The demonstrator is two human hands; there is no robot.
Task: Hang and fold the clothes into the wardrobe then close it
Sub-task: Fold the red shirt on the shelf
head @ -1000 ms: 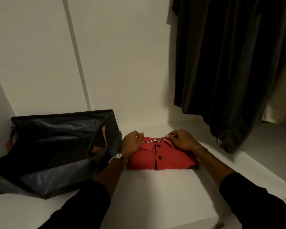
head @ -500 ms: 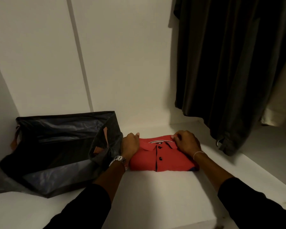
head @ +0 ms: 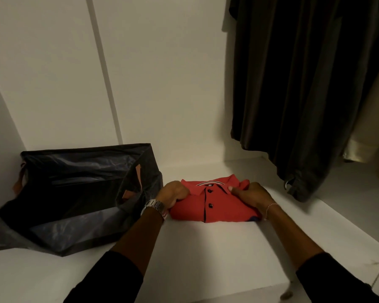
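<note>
Red cotton-like knit, folded into a neat rectangle: the polo shirt (head: 210,202) lies on the white wardrobe shelf (head: 206,259), collar turned toward the back wall, its dark placket with two dark buttons running down the middle and a striped band showing inside the neck. In the head view, the only one given, the left hand (head: 173,194) grips the shirt's left edge near the shoulder, fingers curled round the fold, a metal watch on the wrist; the right hand (head: 253,196) holds the right side by the collar, fingers bent and pinching the cloth, a thin bracelet at the wrist. The step in hand seems to be setting the folded shirt in its place on the shelf, just beside the dark open bag (head: 74,193) to the left and well clear of the dark hanging garments (head: 304,84) to the right. The next move probably calls for letting go gently, both sides at once, so the fold does not spring open or skew; the soft fabric may slump if dragged. The wardrobe door is out of view.
</note>
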